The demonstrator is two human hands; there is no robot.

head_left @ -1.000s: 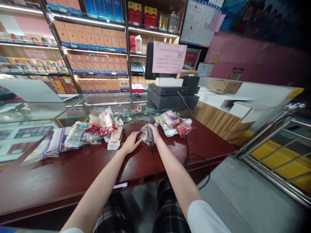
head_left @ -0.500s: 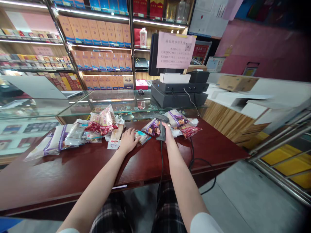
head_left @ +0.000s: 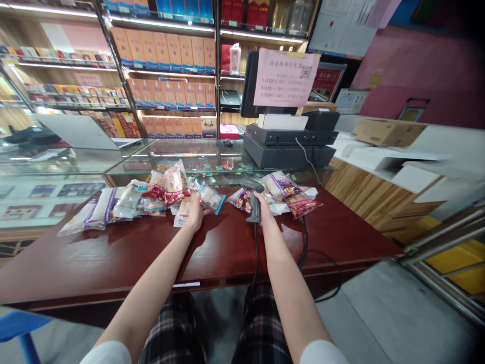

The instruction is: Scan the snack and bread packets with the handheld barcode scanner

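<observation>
My left hand (head_left: 196, 213) grips a small clear snack packet with blue edges (head_left: 211, 197), raised off the table and tilted. In my right hand (head_left: 261, 208) is a dark barcode scanner (head_left: 254, 199), held upright by its handle, its head towards the left. Left of my left hand lies a pile of bagged snacks: a red-and-clear bag (head_left: 175, 183), a white-and-purple bag (head_left: 104, 205) and a flat pale packet (head_left: 182, 212). Behind and right of the scanner rest a purple-and-white bag (head_left: 280, 184) and a red bag (head_left: 303, 205).
The dark red table (head_left: 151, 253) has a glass display counter (head_left: 182, 154) behind it. A monitor with a pink sign (head_left: 286, 76) stands above a black cash drawer (head_left: 290, 151). The scanner's black cable (head_left: 322, 255) loops over the front edge. A blue stool (head_left: 22, 326) is at lower left.
My left hand has closed on the blue-edged packet and lifted it from the table, tilting it. The scanner stays in my right hand at nearly the same spot. The view has shifted slightly left.
</observation>
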